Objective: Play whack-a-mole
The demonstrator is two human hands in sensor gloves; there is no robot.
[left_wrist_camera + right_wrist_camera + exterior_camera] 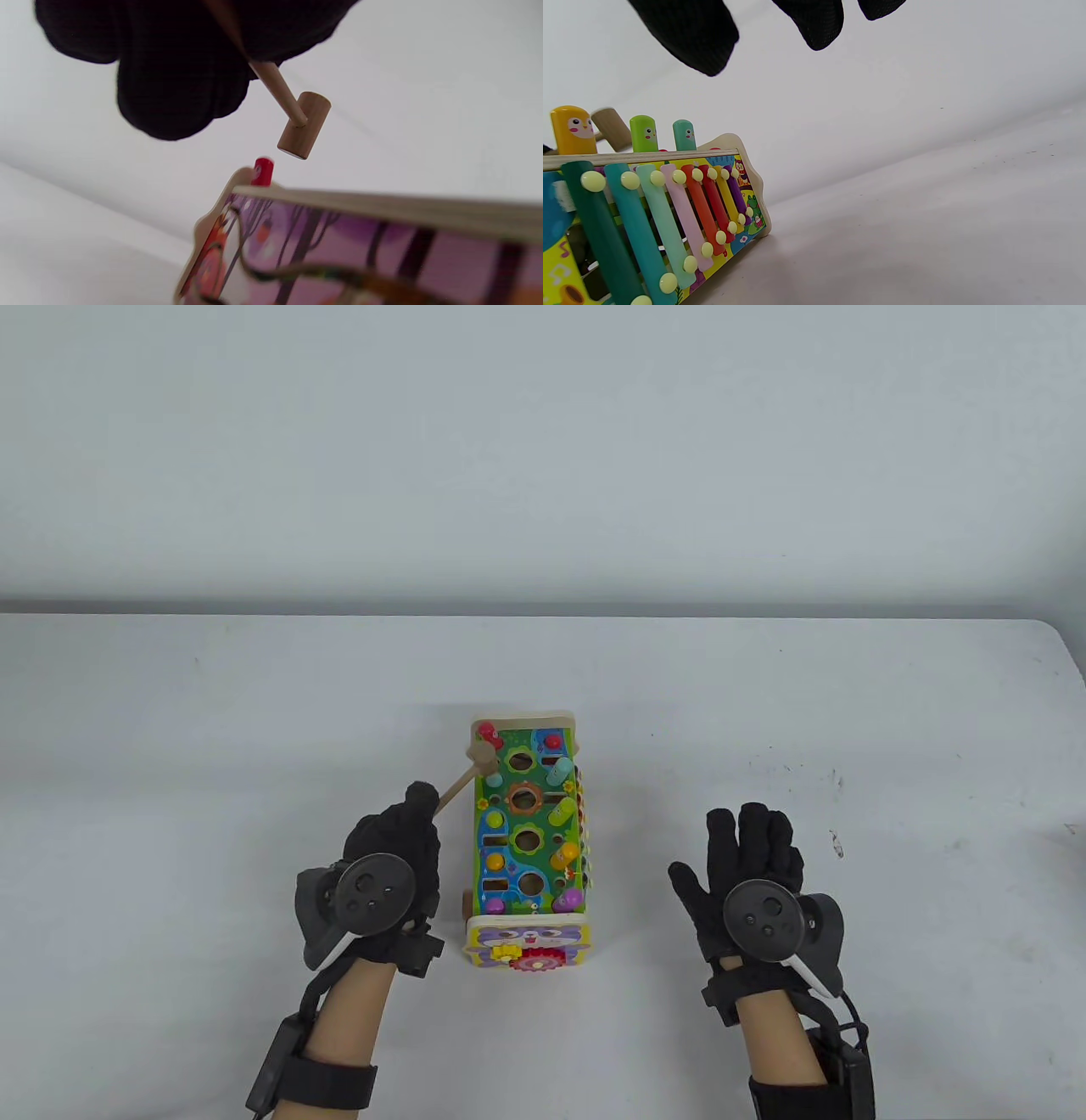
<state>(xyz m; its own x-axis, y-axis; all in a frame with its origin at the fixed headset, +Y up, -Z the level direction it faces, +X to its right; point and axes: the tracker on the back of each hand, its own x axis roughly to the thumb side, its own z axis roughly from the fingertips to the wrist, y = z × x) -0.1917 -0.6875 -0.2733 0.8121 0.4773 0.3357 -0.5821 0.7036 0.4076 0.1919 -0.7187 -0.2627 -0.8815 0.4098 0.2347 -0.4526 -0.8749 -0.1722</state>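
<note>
A colourful wooden whack-a-mole toy (528, 836) stands on the table, its green top studded with pegs. My left hand (399, 848) grips the handle of a small wooden mallet (462, 782). The mallet head (304, 126) hovers just above a raised red peg (263, 171) at the toy's far left corner. Yellow (572, 129), green (643, 133) and teal (684, 134) pegs stand up along the right side. My right hand (751, 857) lies flat and open on the table, right of the toy, apart from it and empty.
A xylophone of coloured bars (670, 212) runs along the toy's right side. A yellow and red gear (530, 959) sits on the near end panel. The white table (170, 712) stretches all around; its far edge meets a pale wall.
</note>
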